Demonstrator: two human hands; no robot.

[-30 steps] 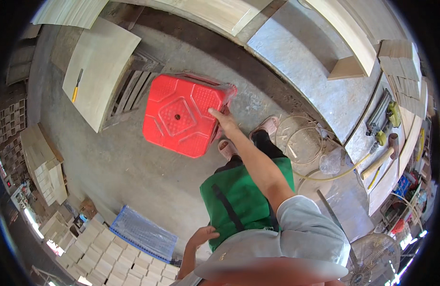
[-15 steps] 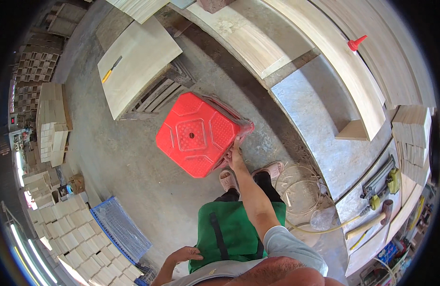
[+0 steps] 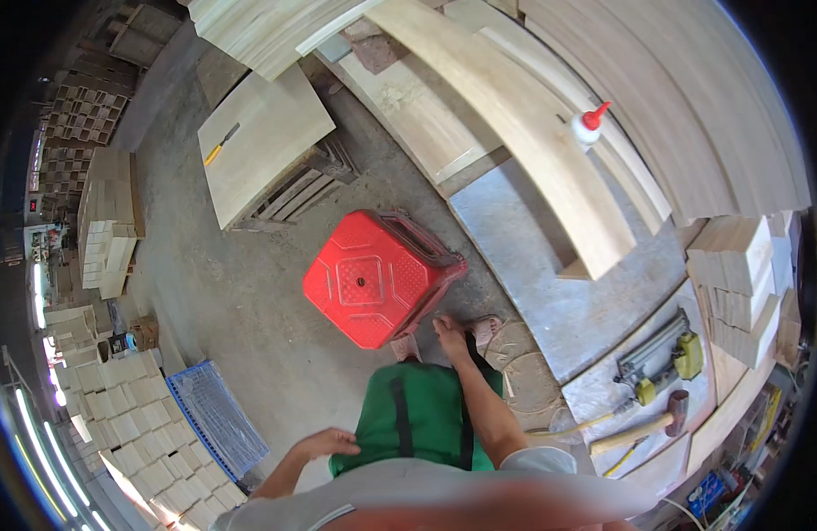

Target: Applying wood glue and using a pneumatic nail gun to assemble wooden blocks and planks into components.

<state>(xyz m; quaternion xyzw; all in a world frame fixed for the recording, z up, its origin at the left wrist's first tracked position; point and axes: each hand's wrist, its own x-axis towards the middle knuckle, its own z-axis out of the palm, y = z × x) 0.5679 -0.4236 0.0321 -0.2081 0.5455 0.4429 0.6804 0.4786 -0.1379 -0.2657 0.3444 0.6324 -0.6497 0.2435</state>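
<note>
Red plastic stool (image 3: 382,279) is upright mid-floor, seat up, just past the feet. Right hand (image 3: 450,334) is at its near right side, fingers partly curled; looks slightly apart from it, but hand and legs crowd together there, so can't swear to no contact. Left hand (image 3: 333,441) is at the left edge of the green apron (image 3: 377,411), fingers close together; can't tell if it's pinching cloth. Main risk, my read: toes. Pink slippers (image 3: 488,329) sit right behind the stool, so a short step forward could stub a foot or shove the stool askew. Second: the coiled hose (image 3: 524,372) on the floor beside the right foot could snag a heel on a sidestep. Third: pushing the stool far right would likely knock it into the grey-topped bench (image 3: 550,239), which blocks that side. Far left is blocked by the wood panel (image 3: 276,124) on its slatted stand; a bump there could slide off the yellow-handled blade tool (image 3: 221,144). On the right, wooden mallet (image 3: 639,431) and nail gun (image 3: 683,358) lie within possible elbow sweep. White glue bottle (image 3: 586,130) by the long board (image 3: 524,133) could tip if that gets jolted.
</note>
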